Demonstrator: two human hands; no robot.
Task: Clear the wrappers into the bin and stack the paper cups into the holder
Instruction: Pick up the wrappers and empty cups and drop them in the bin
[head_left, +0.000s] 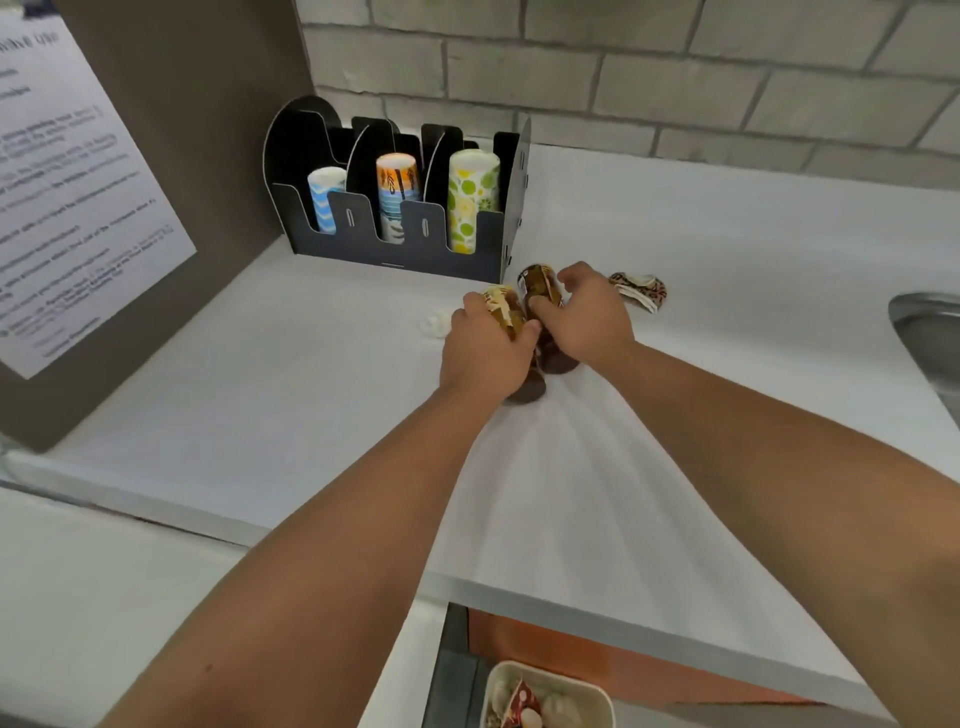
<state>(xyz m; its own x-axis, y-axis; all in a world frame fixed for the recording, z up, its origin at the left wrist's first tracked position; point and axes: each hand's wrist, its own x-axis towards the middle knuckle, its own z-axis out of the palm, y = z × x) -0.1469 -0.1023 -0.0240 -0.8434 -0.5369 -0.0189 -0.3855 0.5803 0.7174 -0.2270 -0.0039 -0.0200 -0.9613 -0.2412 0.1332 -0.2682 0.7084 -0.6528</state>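
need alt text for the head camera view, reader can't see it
Two bare hands, left hand and right hand, each grip a brown paper cup on a white counter. Behind stands a black cup holder with three cup stacks; a crumpled wrapper lies right, a bin sits below.

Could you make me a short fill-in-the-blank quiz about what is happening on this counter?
1. The black cup holder has ____ compartments with cup stacks in them.
2. Each hand, the left hand and the right hand, grips a ____ paper cup.
3. A crumpled wrapper lies on the counter to the ____ of the hands.
4. The bin with wrappers in it stands ____ the counter's front edge.

Missing words: three; brown; right; below
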